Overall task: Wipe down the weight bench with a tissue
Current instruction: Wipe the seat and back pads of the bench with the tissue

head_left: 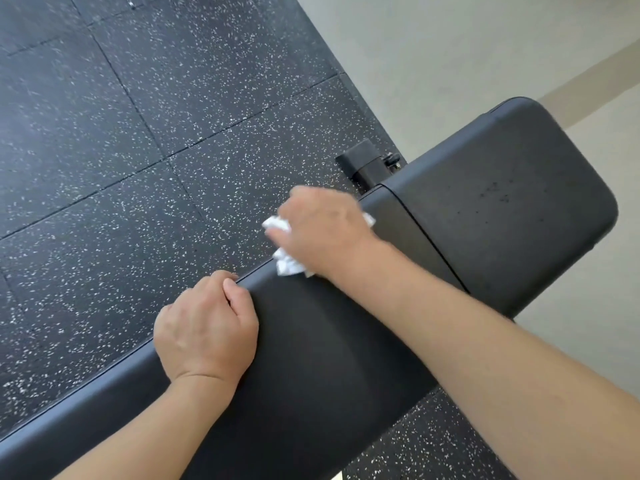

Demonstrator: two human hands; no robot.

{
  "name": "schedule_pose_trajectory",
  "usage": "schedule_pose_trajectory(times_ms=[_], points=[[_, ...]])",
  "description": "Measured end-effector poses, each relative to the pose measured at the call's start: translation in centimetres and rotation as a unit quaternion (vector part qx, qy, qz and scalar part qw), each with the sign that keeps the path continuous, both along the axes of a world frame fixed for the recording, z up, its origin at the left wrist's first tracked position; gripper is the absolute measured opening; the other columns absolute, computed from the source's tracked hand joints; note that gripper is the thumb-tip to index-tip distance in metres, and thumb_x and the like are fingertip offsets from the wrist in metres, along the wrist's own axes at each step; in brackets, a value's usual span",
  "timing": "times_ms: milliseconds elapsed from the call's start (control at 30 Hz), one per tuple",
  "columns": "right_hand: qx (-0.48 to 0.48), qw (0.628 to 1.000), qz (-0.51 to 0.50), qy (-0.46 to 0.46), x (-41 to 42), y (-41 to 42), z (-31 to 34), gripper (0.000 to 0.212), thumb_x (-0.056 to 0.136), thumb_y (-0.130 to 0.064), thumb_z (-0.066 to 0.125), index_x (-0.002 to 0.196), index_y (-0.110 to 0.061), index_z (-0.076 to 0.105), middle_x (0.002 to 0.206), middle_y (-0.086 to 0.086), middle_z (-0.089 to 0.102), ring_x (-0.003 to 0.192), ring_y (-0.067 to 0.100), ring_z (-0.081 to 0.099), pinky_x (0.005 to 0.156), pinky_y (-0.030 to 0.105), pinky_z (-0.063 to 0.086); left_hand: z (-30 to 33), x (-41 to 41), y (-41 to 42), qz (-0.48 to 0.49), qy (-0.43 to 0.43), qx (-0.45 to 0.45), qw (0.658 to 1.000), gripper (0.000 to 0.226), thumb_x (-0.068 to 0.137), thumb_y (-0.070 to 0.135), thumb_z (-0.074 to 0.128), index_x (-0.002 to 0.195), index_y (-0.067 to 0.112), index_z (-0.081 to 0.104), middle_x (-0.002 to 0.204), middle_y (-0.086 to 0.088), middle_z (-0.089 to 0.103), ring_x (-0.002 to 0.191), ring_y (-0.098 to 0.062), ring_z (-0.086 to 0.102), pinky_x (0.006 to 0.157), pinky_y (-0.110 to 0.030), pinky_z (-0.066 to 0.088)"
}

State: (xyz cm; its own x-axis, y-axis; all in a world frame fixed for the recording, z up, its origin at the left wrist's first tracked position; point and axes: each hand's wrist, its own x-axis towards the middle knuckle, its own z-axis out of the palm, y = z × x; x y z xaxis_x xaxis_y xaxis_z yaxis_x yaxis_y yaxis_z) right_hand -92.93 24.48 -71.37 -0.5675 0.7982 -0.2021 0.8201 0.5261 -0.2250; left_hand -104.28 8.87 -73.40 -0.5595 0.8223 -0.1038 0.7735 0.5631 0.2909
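A black padded weight bench (346,358) runs from the lower left to the upper right, with a seam between its long pad and a shorter end pad (512,202). My right hand (322,230) grips a crumpled white tissue (287,265) and holds it against the bench's far edge near the seam. My left hand (207,327) is curled over the same far edge, closer to me, fingers wrapped round the pad's side.
Black speckled rubber floor tiles (138,133) lie beyond the bench. A pale smooth floor (450,46) begins at the upper right. A black metal frame bracket (363,161) sticks out from under the bench near the seam.
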Motion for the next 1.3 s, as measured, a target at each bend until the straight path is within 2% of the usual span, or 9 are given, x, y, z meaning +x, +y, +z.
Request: schedule_pose_trajectory(times_ms=[133,267,433,567,633,767,933,1167,1300], points=[[0.058,0.991,-0.106,-0.060,4.6,3.4,-0.1,0.040,0.100,-0.050,0.047,0.096,-0.019,0.073,0.101,0.004,0.063,0.097,0.030,0.064,0.070,0.033,0.035,-0.1,0.0,0.0,0.009,0.009,0.009,1.000,0.036,0.095,0.029,0.031,0.074,0.020,0.059,0.061,-0.004,0.056,0.058,-0.025,0.033,0.064,-0.036,0.031],[0.060,0.992,-0.098,-0.050,2.6,1.9,-0.1,0.032,0.098,-0.045,0.049,0.082,-0.020,0.063,0.092,0.002,0.061,0.091,0.028,0.062,0.067,0.032,0.033,0.0,-0.3,0.0,-0.003,0.005,-0.001,1.000,0.035,0.095,0.031,0.029,0.068,0.020,0.049,0.058,0.005,0.035,0.056,-0.027,0.033,0.061,-0.036,0.029],[0.051,0.996,-0.061,-0.045,-1.6,-1.3,-1.0,0.028,0.093,-0.042,0.051,0.076,-0.021,0.056,0.084,0.000,0.063,0.078,0.025,0.051,0.065,0.032,0.030,-0.3,-0.6,0.2,-0.018,-0.005,-0.038,0.999,0.039,0.096,0.034,0.023,0.069,0.018,0.046,0.064,-0.003,0.053,0.060,-0.030,0.040,0.064,-0.039,0.030],[0.045,0.994,-0.074,-0.071,-2.3,-2.1,-0.9,0.029,0.090,-0.043,0.051,0.077,-0.020,0.063,0.078,0.000,0.058,0.084,0.028,0.059,0.065,0.032,0.032,-0.5,-1.0,-0.1,-0.040,-0.014,-0.065,0.997,0.036,0.103,0.033,0.026,0.078,0.019,0.048,0.082,-0.007,0.066,0.073,-0.034,0.051,0.070,-0.040,0.030],[0.041,0.992,-0.082,-0.083,-2.4,-2.5,-0.6,0.032,0.090,-0.043,0.051,0.068,-0.019,0.057,0.071,-0.002,0.052,0.081,0.028,0.056,0.065,0.032,0.032,-0.4,-1.3,-0.2,-0.056,-0.035,-0.065,0.996,0.037,0.105,0.034,0.024,0.086,0.019,0.053,0.094,-0.009,0.069,0.087,-0.036,0.061,0.075,-0.042,0.034],[0.030,0.992,-0.087,-0.087,-4.5,-5.3,-0.4,0.042,0.090,-0.044,0.052,0.058,-0.019,0.043,0.061,-0.005,0.041,0.074,0.027,0.050,0.063,0.032,0.031,0.2,-3.6,-2.1,-0.127,-0.087,-0.077,0.985,0.041,0.107,0.043,0.026,0.103,0.016,0.057,0.108,-0.009,0.067,0.101,-0.037,0.061,0.080,-0.044,0.037],[0.037,0.994,-0.057,-0.089,-10.2,-10.9,-0.7,0.039,0.091,-0.043,0.049,0.063,-0.016,0.050,0.067,-0.003,0.047,0.075,0.026,0.050,0.062,0.032,0.028,0.9,-12.6,-12.5,-0.117,-0.037,-0.083,0.989,0.042,0.108,0.048,0.022,0.092,0.021,0.050,0.097,-0.004,0.066,0.093,-0.034,0.063,0.078,-0.044,0.040],[0.012,0.999,0.004,-0.052,-21.1,-22.2,-0.3,0.032,0.094,-0.040,0.049,0.073,-0.019,0.062,0.079,-0.001,0.058,0.078,0.025,0.051,0.063,0.033,0.031,1.3,-21.7,-22.2,-0.091,-0.076,-0.100,0.988,0.052,0.102,0.046,0.014,0.103,0.019,0.057,0.095,-0.001,0.064,0.089,-0.036,0.064,0.075,-0.046,0.046],[0.006,0.999,0.034,-0.030,-26.4,-27.4,-0.4,0.034,0.095,-0.041,0.053,0.075,-0.018,0.068,0.081,0.000,0.061,0.078,0.026,0.054,0.063,0.035,0.032,0.6,-26.3,-25.2,-0.133,-0.019,-0.092,0.987,0.043,0.102,0.037,0.022,0.078,0.023,0.054,0.073,0.004,0.060,0.082,-0.030,0.062,0.084,-0.045,0.041]])
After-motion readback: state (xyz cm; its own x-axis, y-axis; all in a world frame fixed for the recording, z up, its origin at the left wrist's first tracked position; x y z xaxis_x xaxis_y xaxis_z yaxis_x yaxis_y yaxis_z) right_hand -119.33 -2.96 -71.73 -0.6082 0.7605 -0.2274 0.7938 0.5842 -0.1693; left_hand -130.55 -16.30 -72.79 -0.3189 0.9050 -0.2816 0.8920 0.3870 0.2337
